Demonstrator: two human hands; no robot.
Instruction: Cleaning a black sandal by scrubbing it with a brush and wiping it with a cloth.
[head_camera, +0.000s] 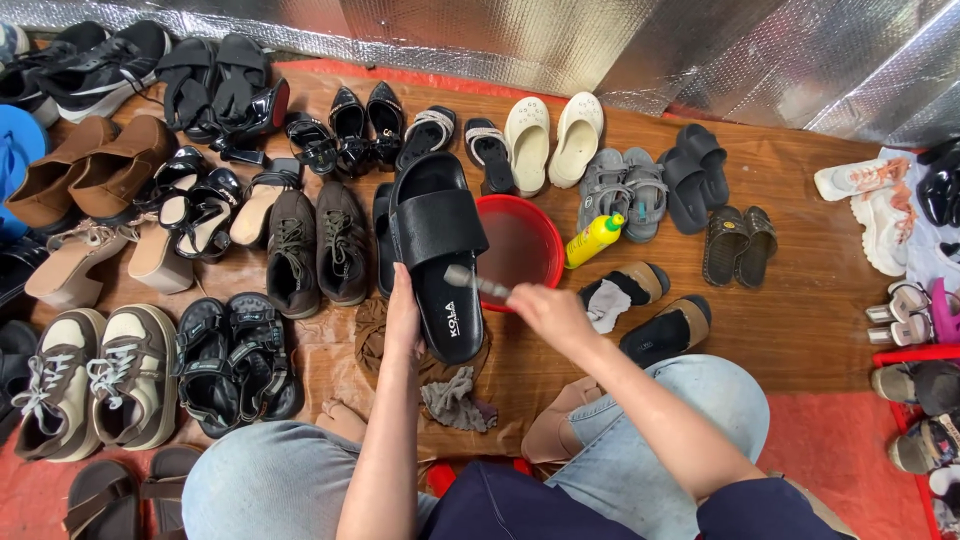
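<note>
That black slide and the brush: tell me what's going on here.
A person sits on the floor among rows of shoes. The left hand holds a black slide up by its edge, sole end toward them. The right hand holds a small brush against the slide's footbed. Just behind sits a red basin of water, with a yellow bottle lying beside it. A grey rag lies on the floor under the slide.

free: bare floor (800, 330) right of red basin (520, 245) | blocked: left, shoe rows (300, 240); yellow bottle (592, 240) beside basin
</note>
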